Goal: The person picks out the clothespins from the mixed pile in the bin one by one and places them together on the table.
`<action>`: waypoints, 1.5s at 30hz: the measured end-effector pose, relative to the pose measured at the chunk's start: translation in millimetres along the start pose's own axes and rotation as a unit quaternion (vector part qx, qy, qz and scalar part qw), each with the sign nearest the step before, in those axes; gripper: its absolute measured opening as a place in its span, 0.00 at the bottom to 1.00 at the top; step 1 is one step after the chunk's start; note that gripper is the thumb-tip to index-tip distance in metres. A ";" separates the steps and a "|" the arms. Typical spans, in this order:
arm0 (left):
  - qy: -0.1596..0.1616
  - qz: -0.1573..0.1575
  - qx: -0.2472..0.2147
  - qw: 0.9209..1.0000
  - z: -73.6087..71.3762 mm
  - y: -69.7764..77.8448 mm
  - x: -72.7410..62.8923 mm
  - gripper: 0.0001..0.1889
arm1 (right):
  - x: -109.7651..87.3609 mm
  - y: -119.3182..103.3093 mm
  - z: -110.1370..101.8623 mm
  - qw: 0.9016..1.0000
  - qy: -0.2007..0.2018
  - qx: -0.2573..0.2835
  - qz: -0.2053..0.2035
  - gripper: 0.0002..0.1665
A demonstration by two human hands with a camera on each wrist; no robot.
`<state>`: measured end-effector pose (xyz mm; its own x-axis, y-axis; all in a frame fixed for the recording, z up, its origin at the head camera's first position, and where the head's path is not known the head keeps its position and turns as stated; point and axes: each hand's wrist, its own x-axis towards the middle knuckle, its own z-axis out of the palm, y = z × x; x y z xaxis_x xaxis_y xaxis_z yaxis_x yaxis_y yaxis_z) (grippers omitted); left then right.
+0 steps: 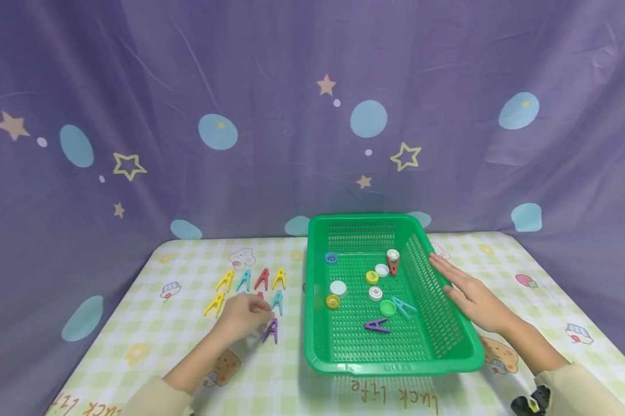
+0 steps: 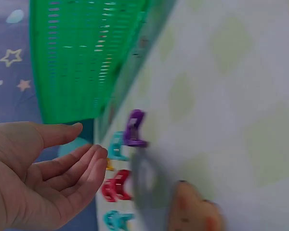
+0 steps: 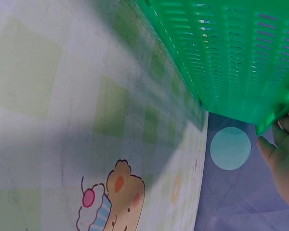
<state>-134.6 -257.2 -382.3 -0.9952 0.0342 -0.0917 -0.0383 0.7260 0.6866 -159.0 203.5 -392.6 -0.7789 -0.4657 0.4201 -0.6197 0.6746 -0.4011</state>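
A purple clothespin (image 1: 272, 331) stands at the near end of rows of yellow, blue and red clothespins on the left of the table. My left hand (image 1: 244, 315) is over these rows, its fingertips close to the purple one. In the left wrist view nothing is between the thumb and loosely bent fingers, and the purple clothespin (image 2: 134, 128) stands apart from them. My right hand (image 1: 473, 297) rests with extended fingers on the right rim of a green basket (image 1: 315, 346). Inside lie another purple clothespin (image 1: 377, 326), a blue clothespin (image 1: 404, 307) and a red clothespin (image 1: 393, 266).
Several bottle caps lie on the basket floor, among them a green cap (image 1: 387, 308), a yellow cap (image 1: 372, 277) and a blue cap (image 1: 331, 257). A checked cloth (image 1: 151, 323) covers the table. Behind it hangs a purple curtain (image 1: 271, 185).
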 end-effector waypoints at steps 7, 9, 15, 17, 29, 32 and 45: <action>-0.001 0.009 -0.019 1.000 -12.0 25.6 8.8 0.11 | -4.0 1.6 -0.4 1.000 0.001 -0.002 0.003 0.32; 0.000 0.022 -0.026 0.999 -13.7 35.5 11.7 0.12 | -4.9 2.6 -0.6 1.000 0.000 -0.003 0.005 0.32; -0.008 0.072 -0.051 0.996 -13.7 70.8 25.4 0.12 | -7.5 3.1 -1.9 1.000 -0.002 -0.003 0.010 0.32; -0.017 0.088 -0.058 0.994 -12.0 83.9 30.4 0.13 | -8.3 2.8 -2.2 1.000 -0.003 -0.002 0.011 0.32; -0.109 0.140 -0.008 0.984 15.9 155.8 62.0 0.14 | -11.4 2.6 -3.2 1.000 0.005 -0.005 0.009 0.31; -0.137 0.143 0.027 0.980 29.9 171.9 69.9 0.14 | -11.4 2.5 -3.6 1.000 0.008 -0.005 0.006 0.31; -0.222 0.148 0.173 0.948 104.3 211.5 78.3 0.20 | -11.0 3.8 -3.7 1.000 0.009 -0.006 0.005 0.32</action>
<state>-211.2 -29.3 -319.4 -0.8195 0.5005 -0.2792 0.3444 0.8194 0.4583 -152.4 213.3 -395.7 -0.7835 -0.4478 0.4308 -0.6099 0.6868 -0.3953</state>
